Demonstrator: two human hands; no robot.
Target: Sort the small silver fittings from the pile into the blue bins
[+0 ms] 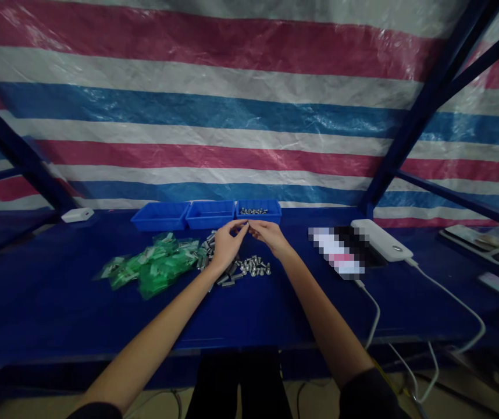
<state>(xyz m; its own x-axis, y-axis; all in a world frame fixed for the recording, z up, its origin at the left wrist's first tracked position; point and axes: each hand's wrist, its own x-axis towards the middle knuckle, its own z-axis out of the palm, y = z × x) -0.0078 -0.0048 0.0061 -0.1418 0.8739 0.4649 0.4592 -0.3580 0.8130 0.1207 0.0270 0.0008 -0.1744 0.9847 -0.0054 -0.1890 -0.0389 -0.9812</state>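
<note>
My left hand and my right hand meet at the fingertips just in front of the right-hand blue bin. Both are pinched around something too small to make out. Beneath and beside my left hand lie metal cylinders in a loose heap. A pile of silver screws sits on the blue table below my right hand. Small metal parts rest in the right-hand bin. Left of the cylinders is a heap of green plastic packets.
Two more blue bins stand at the back of the table. A phone with a blurred screen, a white power bank and cables are at right. A white box sits far left.
</note>
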